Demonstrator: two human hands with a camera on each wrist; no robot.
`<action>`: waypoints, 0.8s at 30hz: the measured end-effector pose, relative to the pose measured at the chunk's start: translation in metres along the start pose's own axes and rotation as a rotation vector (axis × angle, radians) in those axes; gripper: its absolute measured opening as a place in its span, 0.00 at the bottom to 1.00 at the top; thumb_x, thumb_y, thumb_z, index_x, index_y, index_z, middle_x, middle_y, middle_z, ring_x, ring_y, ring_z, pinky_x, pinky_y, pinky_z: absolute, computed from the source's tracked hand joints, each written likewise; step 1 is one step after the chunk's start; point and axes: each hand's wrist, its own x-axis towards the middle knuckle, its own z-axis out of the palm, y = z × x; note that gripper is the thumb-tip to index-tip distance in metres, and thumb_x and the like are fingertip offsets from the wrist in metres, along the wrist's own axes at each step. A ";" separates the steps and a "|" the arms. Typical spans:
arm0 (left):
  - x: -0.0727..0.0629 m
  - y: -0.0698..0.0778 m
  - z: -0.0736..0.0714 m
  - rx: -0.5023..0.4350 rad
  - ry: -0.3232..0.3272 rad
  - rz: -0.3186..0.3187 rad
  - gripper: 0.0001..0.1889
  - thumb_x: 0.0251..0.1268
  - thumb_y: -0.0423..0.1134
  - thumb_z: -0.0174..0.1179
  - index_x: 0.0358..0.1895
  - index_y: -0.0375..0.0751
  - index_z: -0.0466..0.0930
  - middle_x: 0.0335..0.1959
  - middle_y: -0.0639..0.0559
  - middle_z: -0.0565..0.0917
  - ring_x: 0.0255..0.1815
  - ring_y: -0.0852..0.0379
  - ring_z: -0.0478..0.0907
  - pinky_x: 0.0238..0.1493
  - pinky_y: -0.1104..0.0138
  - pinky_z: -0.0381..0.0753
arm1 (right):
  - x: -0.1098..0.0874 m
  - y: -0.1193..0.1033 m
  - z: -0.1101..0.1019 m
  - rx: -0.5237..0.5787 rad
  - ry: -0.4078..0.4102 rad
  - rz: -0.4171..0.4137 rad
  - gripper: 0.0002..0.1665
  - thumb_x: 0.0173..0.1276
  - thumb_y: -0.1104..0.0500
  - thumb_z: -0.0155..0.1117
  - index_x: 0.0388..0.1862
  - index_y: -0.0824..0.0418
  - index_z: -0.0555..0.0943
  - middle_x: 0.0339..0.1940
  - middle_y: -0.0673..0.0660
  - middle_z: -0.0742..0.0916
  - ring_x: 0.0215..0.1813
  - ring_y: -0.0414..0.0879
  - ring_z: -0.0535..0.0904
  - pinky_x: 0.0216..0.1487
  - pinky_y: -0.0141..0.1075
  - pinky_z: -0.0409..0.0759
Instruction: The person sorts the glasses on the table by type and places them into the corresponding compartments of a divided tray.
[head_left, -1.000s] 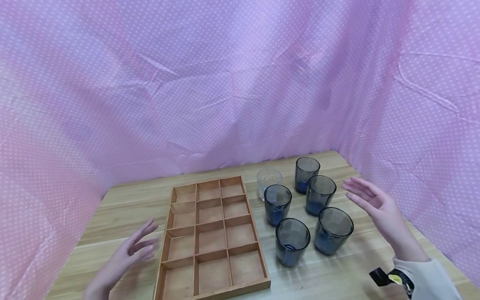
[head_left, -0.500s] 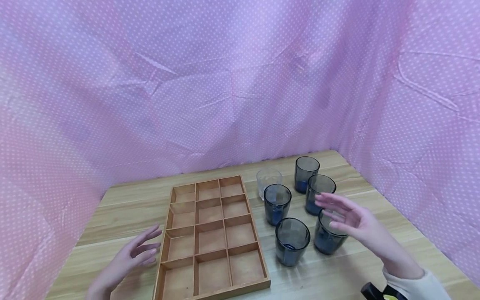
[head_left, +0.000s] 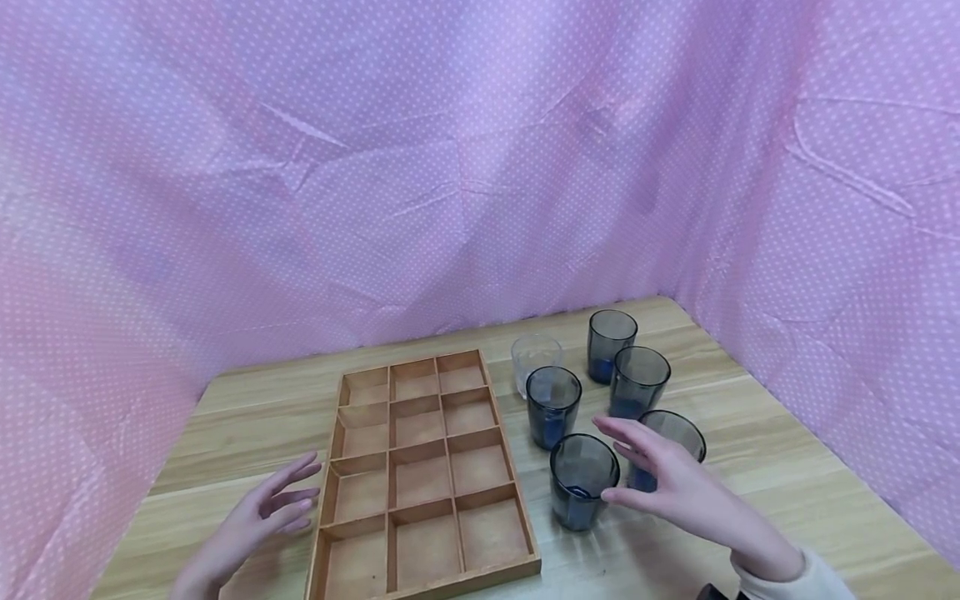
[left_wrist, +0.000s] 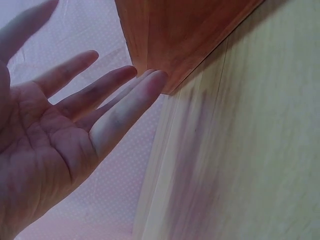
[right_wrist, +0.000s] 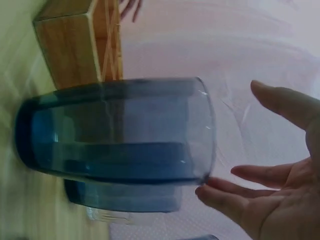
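Note:
My right hand (head_left: 667, 483) hovers with spread fingers at the right of the nearest smoky blue glass (head_left: 583, 483). In the right wrist view this glass (right_wrist: 120, 132) stands just off the fingers, its rim near the fingertips; whether they touch is hard to tell. Behind the hand, a second blue glass (head_left: 678, 429) is partly hidden. My left hand (head_left: 258, 517) is held loosely at the left side of a wooden compartment tray (head_left: 495, 575), holding nothing. From the left wrist, the fingers of that hand (left_wrist: 55, 125) appear relaxed near the tray's outer corner (left_wrist: 165, 50).
More blue glasses stand upright farther back: one by the tray (head_left: 553, 408), another to its right (head_left: 639, 379), and a far one (head_left: 612, 343). A clear glass (head_left: 536, 360) is beside the tray's back right. Pink dotted cloth (head_left: 450, 167) rises behind the wooden table (head_left: 247, 417).
My right hand has moved left and down, from the far right of the glasses over the right front glass to the nearest one. The left hand has shifted slightly toward the tray.

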 end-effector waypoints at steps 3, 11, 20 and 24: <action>0.000 0.000 0.000 0.006 0.022 -0.006 0.28 0.74 0.27 0.44 0.74 0.28 0.50 0.64 0.74 0.70 0.58 0.73 0.74 0.49 0.67 0.82 | 0.000 0.001 0.008 -0.110 0.027 0.007 0.43 0.56 0.55 0.75 0.68 0.64 0.68 0.64 0.65 0.78 0.65 0.27 0.68 0.60 0.21 0.72; -0.001 -0.002 -0.001 -0.034 0.004 -0.027 0.29 0.74 0.26 0.46 0.74 0.26 0.49 0.62 0.74 0.73 0.57 0.72 0.75 0.50 0.67 0.82 | 0.002 0.006 0.026 -0.379 0.093 0.015 0.48 0.47 0.48 0.80 0.67 0.59 0.71 0.62 0.58 0.81 0.61 0.56 0.76 0.56 0.46 0.78; -0.002 -0.009 -0.002 -0.094 -0.118 -0.052 0.31 0.72 0.26 0.47 0.74 0.28 0.47 0.63 0.77 0.69 0.59 0.70 0.75 0.52 0.70 0.80 | -0.002 0.008 0.037 -0.225 0.155 0.103 0.48 0.45 0.53 0.81 0.65 0.63 0.71 0.57 0.57 0.84 0.57 0.39 0.78 0.54 0.30 0.79; -0.002 -0.010 0.001 -0.092 -0.133 -0.076 0.32 0.71 0.27 0.50 0.75 0.30 0.47 0.62 0.78 0.67 0.58 0.71 0.75 0.52 0.70 0.80 | -0.001 0.007 0.040 -0.192 0.170 0.178 0.49 0.44 0.52 0.82 0.64 0.63 0.72 0.55 0.56 0.85 0.57 0.45 0.79 0.51 0.42 0.82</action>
